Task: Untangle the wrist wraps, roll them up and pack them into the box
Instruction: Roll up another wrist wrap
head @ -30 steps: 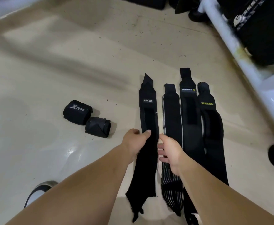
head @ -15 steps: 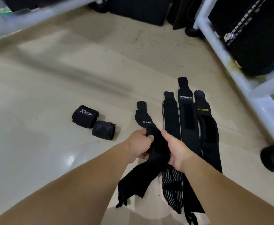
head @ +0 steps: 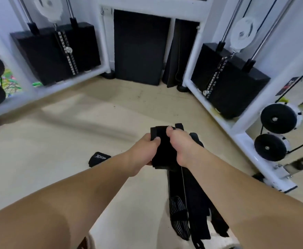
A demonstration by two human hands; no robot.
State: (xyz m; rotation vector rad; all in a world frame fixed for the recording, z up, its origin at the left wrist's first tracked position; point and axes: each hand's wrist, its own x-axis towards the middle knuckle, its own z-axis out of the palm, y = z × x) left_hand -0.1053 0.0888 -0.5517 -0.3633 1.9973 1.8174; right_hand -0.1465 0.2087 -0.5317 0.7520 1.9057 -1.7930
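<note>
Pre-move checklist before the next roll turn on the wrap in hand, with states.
1. Both hands on the wrap: ok. Left hand and right hand each have a grip on the black wrap.
2. Wrap lifted off the floor: ok.
3. Roll tight and even: cannot tell, hands cover it.
4. Remaining flat wraps apart from the held one: cannot tell, they overlap in view.
5. Finished XTEP roll out of the way: ok, on the floor to the left.
6. Box within reach: cannot tell, not in view.

Black fabric wrist wrap (head: 162,150) up between left hand (head: 145,147) and right hand (head: 180,147); flat black wraps (head: 188,203) on the beige floor (head: 57,141) beneath, rolled black wrap (head: 99,158) lying left.
</note>
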